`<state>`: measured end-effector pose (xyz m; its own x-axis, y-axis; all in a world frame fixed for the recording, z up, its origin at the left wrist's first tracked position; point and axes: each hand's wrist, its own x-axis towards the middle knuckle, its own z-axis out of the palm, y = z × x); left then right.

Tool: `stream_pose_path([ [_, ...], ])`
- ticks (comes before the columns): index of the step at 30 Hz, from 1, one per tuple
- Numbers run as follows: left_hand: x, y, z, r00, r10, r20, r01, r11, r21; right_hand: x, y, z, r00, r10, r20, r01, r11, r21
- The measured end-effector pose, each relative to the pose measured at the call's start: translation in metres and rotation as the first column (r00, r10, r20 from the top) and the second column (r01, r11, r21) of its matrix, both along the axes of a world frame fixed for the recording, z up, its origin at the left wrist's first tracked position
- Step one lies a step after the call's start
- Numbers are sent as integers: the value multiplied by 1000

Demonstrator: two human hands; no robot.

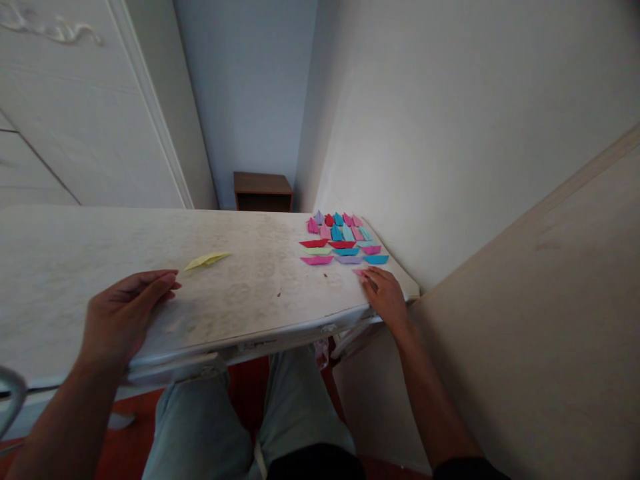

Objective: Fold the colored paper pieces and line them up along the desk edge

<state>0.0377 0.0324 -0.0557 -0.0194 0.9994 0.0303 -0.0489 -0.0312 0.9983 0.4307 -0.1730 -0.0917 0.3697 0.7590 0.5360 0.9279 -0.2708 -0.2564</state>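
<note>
A small pink folded paper boat (pixel 358 272) is at the fingertips of my right hand (pixel 385 293), low over the table's right end. Those fingers are closed on it and cover most of it. On the left, my left hand (pixel 125 310) is held with thumb and fingers together, and nothing shows between them. Just beyond its fingertips lies a yellow folded paper piece (pixel 207 261), apart from the hand. Several paper boats in rows, among them a magenta boat (pixel 317 261), a lilac boat (pixel 349 260) and a blue boat (pixel 376 259), lie just past my right hand.
Behind the boats stand several upright folded paper pieces (pixel 337 233) in pink, red and blue. The stained white table (pixel 250 293) meets a pale wall (pixel 450 133) on the right. Past the far edge are a brown cabinet (pixel 263 183) and a white wardrobe (pixel 100 100).
</note>
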Motion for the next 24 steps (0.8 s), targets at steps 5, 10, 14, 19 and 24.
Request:
stream_pose_path([
  [5, 0, 0, -2, 1000, -10, 24, 9, 1000, 20, 5, 0, -6, 1000, -24, 4, 24, 1000, 13],
  [10, 1, -1, 0, 998, -16, 55, 16, 1000, 10, 4, 1, -5, 1000, -24, -3, 24, 999, 43],
  [14, -1, 1, -1, 1000, -29, 11, 29, 1000, 5, -11, 1, 7, 1000, -5, -3, 6, 984, 180],
  [19, -5, 4, -6, 989, -100, -107, 109, 991, 79, -58, 14, 25, 970, 214, -119, -174, 944, 280],
  [24, -8, 15, -13, 912, -90, -400, 176, 967, 183, -98, 43, 25, 813, 480, -328, -477, 874, 97],
])
